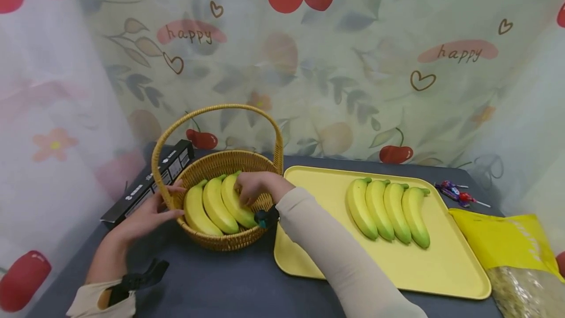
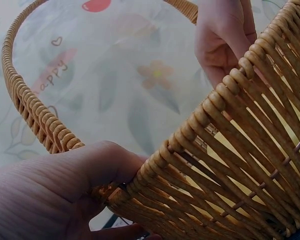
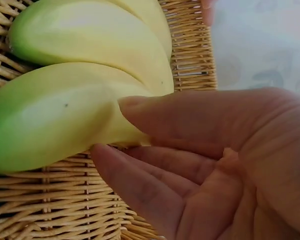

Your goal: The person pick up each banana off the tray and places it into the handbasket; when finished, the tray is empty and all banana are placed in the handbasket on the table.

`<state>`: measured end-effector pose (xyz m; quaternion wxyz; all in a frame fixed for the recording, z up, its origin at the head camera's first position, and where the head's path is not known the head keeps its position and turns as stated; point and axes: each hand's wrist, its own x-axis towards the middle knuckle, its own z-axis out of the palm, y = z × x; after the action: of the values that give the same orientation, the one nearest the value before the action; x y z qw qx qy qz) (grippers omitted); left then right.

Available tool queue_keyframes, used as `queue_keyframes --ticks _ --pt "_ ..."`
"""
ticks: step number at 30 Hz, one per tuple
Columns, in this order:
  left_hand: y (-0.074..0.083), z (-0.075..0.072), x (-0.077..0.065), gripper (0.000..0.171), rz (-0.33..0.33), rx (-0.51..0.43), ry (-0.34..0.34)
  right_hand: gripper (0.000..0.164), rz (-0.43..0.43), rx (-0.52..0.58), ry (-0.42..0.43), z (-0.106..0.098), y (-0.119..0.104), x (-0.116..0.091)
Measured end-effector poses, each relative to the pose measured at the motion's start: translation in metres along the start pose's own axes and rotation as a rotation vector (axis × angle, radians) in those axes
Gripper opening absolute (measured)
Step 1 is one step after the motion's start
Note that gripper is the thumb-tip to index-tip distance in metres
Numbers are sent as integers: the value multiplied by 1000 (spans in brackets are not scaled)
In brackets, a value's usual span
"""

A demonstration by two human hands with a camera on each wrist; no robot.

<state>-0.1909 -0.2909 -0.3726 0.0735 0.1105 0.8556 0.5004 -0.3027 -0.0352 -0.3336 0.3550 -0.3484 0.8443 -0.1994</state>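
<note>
A round wicker basket [image 1: 220, 244] with a tall arched handle holds three yellow bananas with green ends. At its left side my left hand [image 1: 152, 210] grips the rim by the handle's foot; in the left wrist view the thumb lies along the woven rim [image 2: 210, 107]. My right hand [image 1: 256, 185] reaches into the basket and pinches the rightmost banana [image 1: 231, 198]. In the right wrist view the thumb lies on this banana [image 3: 50, 115] near its stem end, and the index fingertip is at its lower edge. The other two bananas [image 1: 216, 205] [image 1: 197, 210] lie beside it.
A yellow tray [image 1: 318, 259] stands right of the basket, with several bananas [image 1: 388, 210] in a row. Wrapped lollipops [image 1: 459, 193] and a yellow bag [image 1: 507, 239] with a clear lower part lie at the far right. A black box [image 1: 145, 185] sits behind the left hand.
</note>
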Motion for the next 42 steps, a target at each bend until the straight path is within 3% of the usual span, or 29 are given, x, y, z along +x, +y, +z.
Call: queue_keyframes --ticks 7,12,17,20,23,25,31,42 --pt "2 0 0 55 17 22 0 39 13 -75 42 1 1 4" --pt "-2 0 1 56 7 14 4 40 17 -106 59 2 2 5" --pt "-2 1 1 57 6 3 -8 32 1 -60 59 1 4 0" --pt "-1 1 0 57 7 -4 -10 15 8 -2 81 -1 3 -10" --pt "0 2 0 56 11 -7 -7 45 -1 39 104 -3 1 -23" --pt "0 1 0 56 15 -6 -7 54 -24 53 112 -5 0 -31" --pt "-1 2 1 56 28 -1 -3 52 -169 -8 169 -5 3 -61" --pt "1 2 1 55 31 19 -2 56 -252 135 335 11 31 -118"
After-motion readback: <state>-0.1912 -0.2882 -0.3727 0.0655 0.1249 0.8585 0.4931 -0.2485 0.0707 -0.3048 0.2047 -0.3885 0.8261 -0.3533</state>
